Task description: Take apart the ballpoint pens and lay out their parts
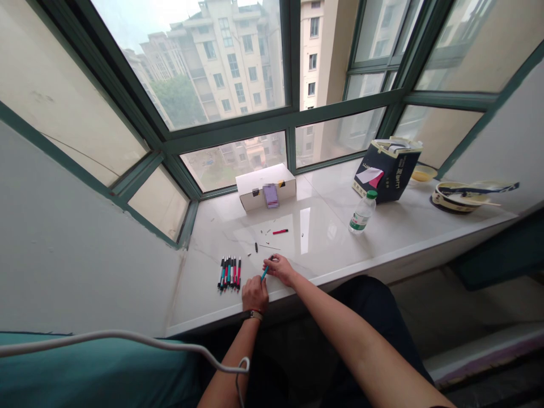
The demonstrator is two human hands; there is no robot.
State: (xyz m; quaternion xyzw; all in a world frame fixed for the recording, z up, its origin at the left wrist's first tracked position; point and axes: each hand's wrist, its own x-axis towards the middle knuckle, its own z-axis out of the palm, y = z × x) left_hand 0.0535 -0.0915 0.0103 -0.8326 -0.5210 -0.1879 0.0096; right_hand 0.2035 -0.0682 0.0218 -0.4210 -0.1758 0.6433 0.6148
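Note:
A blue pen barrel point(264, 273) slants between my two hands just above the sill's front edge. My left hand point(255, 293) is closed around its lower end, and my right hand point(278, 268) pinches the upper end. To the left lies a row of several click pens point(229, 273) in blue, red, white and black. Beyond my hands are loose pen parts: a red barrel point(280, 231), a black grip point(256, 247), a thin refill point(270, 246), and several tiny pieces too small to make out.
On the white sill point(199, 309) a white box point(266, 184) with a purple packet point(271, 195) stands against the window. Rightward are a water bottle point(361, 214) with a green cap, a dark paper bag point(389, 170) and a bowl point(454, 199). A white cable point(127, 335) crosses lower left.

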